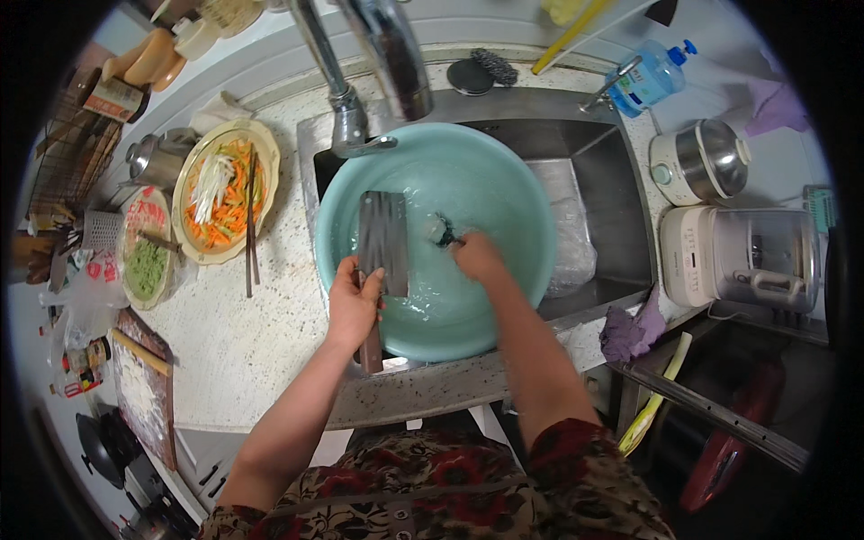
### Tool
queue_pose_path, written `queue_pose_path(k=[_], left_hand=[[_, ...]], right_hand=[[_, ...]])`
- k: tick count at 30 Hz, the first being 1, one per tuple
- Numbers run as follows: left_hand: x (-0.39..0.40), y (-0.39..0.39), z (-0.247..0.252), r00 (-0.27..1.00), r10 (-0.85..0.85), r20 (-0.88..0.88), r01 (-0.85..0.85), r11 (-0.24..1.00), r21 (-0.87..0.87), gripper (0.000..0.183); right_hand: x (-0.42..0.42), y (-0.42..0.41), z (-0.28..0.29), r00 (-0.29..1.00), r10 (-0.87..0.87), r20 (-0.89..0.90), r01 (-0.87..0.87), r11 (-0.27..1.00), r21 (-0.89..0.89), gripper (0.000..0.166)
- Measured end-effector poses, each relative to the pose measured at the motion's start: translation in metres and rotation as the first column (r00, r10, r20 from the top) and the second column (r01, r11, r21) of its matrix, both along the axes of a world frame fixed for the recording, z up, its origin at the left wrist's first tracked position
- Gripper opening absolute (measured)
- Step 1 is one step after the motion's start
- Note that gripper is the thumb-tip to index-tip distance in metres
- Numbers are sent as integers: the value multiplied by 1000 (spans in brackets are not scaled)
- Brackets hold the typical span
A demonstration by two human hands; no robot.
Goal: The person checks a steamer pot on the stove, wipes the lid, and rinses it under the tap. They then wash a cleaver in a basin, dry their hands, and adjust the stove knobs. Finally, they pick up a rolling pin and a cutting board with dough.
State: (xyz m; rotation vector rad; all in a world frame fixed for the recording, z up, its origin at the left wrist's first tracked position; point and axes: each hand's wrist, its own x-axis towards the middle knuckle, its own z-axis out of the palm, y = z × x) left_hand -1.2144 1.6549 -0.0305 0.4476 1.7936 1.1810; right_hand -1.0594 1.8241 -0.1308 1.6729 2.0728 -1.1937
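My left hand (356,304) grips a Chinese cleaver (383,246) near where its brown handle meets the broad steel blade. The blade stands over the left side of a pale green plastic basin (540,223), which holds water. My right hand (478,256) is inside the basin, its fingers closed on a small dark utensil (443,233) with a whitish part at its far end. Blur and water hide its exact kind. A chrome faucet (347,118) reaches over the basin's back rim.
The basin sits over a steel sink (617,223) with a clear plastic bag (570,250) inside. To the left are a plate (273,169) of shredded vegetables with chopsticks (250,236), a bowl of green mash (145,270) and a floured board (169,405). Kitchen appliances (695,256) stand right.
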Motion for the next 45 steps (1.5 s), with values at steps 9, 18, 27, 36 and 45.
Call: queue_pose_path(k=[9,18,27,36,45], left_hand=[[-3,-7,-8,998,70,12,-70,998,4,36],[5,0,-4,999,-2,-35,3,1000,9,27],[8,7,1,999,-44,-6,44,999,-3,39],[3,2,4,1000,19,-12,-19,1000,-13,30],[1,-1,2,1000,16,24,-16,1000,-12,35]], right_hand=[[5,2,15,925,-61,-376,151,965,215,32],[12,-1,0,981,182,-64,-166,965,201,28],[26,-3,-35,928,121,-352,-53,979,197,28],[20,21,16,995,71,-74,-43,942,333,27],[20,-4,3,987,0,-158,62,920,386,22]])
